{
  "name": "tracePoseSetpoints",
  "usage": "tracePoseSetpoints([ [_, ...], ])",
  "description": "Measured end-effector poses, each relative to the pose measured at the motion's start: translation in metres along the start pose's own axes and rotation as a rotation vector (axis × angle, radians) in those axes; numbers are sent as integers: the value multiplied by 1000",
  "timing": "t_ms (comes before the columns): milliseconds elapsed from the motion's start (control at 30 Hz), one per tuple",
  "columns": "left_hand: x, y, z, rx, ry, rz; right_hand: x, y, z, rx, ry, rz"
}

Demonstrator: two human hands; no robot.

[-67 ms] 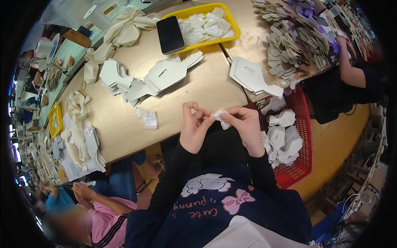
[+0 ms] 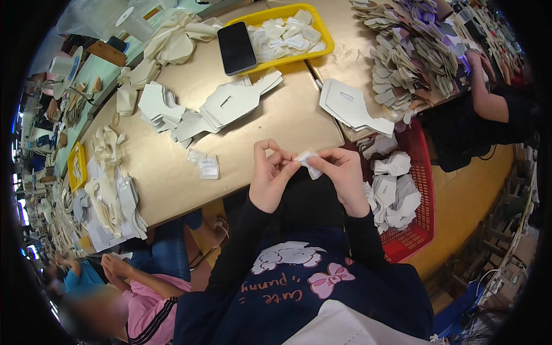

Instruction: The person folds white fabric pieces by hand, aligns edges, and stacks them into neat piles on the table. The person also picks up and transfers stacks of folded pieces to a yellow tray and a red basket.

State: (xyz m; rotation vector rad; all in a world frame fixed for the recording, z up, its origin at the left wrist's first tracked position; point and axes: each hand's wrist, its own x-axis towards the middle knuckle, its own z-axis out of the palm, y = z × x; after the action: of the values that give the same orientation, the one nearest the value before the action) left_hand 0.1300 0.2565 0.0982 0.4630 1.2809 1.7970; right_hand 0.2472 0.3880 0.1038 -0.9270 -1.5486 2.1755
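Note:
My left hand (image 2: 269,177) and my right hand (image 2: 345,175) meet at the near edge of the brown table (image 2: 253,138). Both pinch a small clear plastic packet (image 2: 307,162) between fingertips, the right hand gripping its lower corner, the left touching its upper left end. Two similar small packets (image 2: 206,164) lie on the table to the left of my left hand. Stacks of white die-cut card pieces (image 2: 233,103) sit further back, and another stack (image 2: 353,109) lies to the right.
A yellow tray (image 2: 322,31) of small packets stands at the back with a black phone (image 2: 236,48) leaning on it. A red basket (image 2: 422,190) of white pieces sits by my right side. Other people work at the right and lower left.

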Motion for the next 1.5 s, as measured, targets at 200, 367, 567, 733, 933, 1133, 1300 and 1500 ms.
tracePoseSetpoints([
  [200,10,-12,-2,-181,-72,-194,9,2,-4,198,-57,-35],
  [367,8,-19,-4,-125,-30,-139,7,6,-3,171,-34,-40],
  [567,7,-16,-6,9,15,-186,7,7,-1,59,-3,-66],
  [733,2,-13,-5,109,52,-221,3,5,-1,-139,64,-121],
  [933,3,-9,2,131,7,-99,2,-3,-3,-84,66,-126],
  [1133,8,-5,5,-134,-42,-154,7,-4,-6,77,-30,-53],
  [1300,5,-3,2,-87,16,-127,4,0,-2,143,-82,-50],
  [1500,-12,-7,-8,-38,35,-124,-6,2,7,0,-131,-13],
])
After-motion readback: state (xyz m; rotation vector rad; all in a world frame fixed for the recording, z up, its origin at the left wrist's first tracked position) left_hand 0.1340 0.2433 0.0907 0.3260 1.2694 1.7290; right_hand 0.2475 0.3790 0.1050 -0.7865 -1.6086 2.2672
